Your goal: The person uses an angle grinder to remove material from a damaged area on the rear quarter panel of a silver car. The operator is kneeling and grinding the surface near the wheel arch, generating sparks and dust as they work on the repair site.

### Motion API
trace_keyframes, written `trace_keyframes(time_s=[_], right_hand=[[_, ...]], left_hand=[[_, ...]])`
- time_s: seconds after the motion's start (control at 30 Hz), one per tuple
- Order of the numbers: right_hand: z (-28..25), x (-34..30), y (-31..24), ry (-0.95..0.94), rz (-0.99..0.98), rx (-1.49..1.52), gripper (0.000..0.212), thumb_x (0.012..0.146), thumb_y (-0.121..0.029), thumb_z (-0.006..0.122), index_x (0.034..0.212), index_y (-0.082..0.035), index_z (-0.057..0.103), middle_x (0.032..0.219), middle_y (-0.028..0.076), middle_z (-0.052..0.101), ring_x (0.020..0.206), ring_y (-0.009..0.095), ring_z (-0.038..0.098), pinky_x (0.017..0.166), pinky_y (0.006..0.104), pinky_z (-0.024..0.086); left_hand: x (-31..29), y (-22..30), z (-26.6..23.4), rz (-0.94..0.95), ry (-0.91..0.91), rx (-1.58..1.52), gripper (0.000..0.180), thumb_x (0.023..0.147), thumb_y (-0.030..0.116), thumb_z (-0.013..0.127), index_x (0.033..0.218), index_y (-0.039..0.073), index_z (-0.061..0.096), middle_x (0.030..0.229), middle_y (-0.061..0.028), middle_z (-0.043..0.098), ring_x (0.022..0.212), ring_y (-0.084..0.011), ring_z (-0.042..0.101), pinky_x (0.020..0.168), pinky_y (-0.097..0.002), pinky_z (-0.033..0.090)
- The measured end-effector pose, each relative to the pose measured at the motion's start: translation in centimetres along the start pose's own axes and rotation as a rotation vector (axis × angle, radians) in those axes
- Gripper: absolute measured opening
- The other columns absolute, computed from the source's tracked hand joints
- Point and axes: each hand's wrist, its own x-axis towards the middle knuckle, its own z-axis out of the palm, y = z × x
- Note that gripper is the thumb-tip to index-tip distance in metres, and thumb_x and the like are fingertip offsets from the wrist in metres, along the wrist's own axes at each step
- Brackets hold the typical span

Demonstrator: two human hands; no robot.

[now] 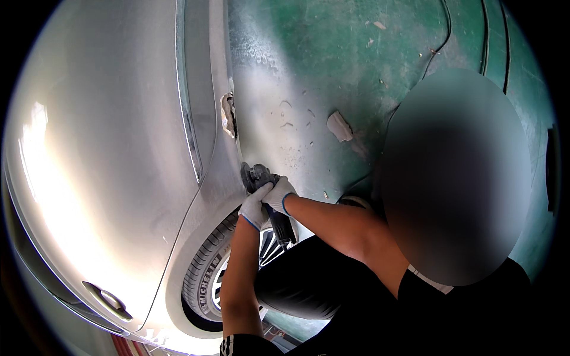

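Observation:
A dark angle grinder (282,228) is held between both my hands, its body slanting down toward the car wheel. My left hand (254,206), in a white glove with a blue cuff, is closed on the tool just below its head. My right hand (279,194), gloved alike, grips it on the right side. The grinder's disc (245,176) is at the lower edge of the silver car body (217,184), in front of the wheel arch; whether it touches cannot be made out. Farther along that edge is a ragged, broken patch (228,115).
The tyre (205,279) lies close to my left forearm. A pale chunk (339,126) and small debris rest on the dusty green floor (332,53). Dark cables (485,35) run across the far right. A large blurred oval hides the area on the right.

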Motion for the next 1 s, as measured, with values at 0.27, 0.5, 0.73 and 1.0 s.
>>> trace_keyframes(time_s=[0.27, 0.5, 0.73, 1.0], right_hand=[[1.2, -0.2, 1.6, -0.016, -0.019, 0.076, 0.082, 0.076, -0.025, 0.087, 0.136, 0.013, 0.045, 0.122, 0.03, 0.07, 0.114, 0.038, 0.073, 0.096, 0.0429, 0.06], [1.2, 0.1, 1.0, -0.012, -0.062, 0.108, 0.083, 0.077, -0.03, 0.087, 0.135, 0.014, 0.046, 0.122, 0.031, 0.07, 0.113, 0.038, 0.073, 0.096, 0.0428, 0.06], [0.9, 0.6, 0.7, 0.023, -0.068, 0.052, 0.081, 0.077, -0.03, 0.086, 0.133, 0.013, 0.047, 0.12, 0.031, 0.07, 0.112, 0.039, 0.073, 0.095, 0.0435, 0.06], [0.9, 1.4, 0.5, 0.023, -0.086, 0.078, 0.08, 0.078, -0.031, 0.085, 0.133, 0.013, 0.047, 0.12, 0.031, 0.07, 0.112, 0.04, 0.073, 0.096, 0.0436, 0.06]], left_hand=[[-0.4, -0.8, -1.7, 0.028, 0.0, 0.021, 0.034, 0.097, 0.007, 0.071, 0.129, 0.0, 0.066, 0.119, -0.0156, 0.072, 0.108, -0.0307, 0.071, 0.096, -0.0446, 0.059], [0.3, -0.1, -1.7, 0.045, 0.019, 0.044, 0.034, 0.096, 0.006, 0.072, 0.129, 0.0, 0.066, 0.117, -0.0155, 0.073, 0.107, -0.0299, 0.072, 0.094, -0.044, 0.06], [0.2, 0.4, -0.7, 0.031, -0.009, 0.05, 0.031, 0.097, 0.008, 0.071, 0.127, 0.0, 0.067, 0.119, -0.0155, 0.073, 0.108, -0.029, 0.072, 0.098, -0.0424, 0.059], [0.2, 1.0, 0.4, 0.069, -0.005, 0.059, 0.03, 0.097, 0.008, 0.07, 0.126, -0.002, 0.068, 0.117, -0.0154, 0.074, 0.107, -0.0292, 0.072, 0.097, -0.0426, 0.059]])
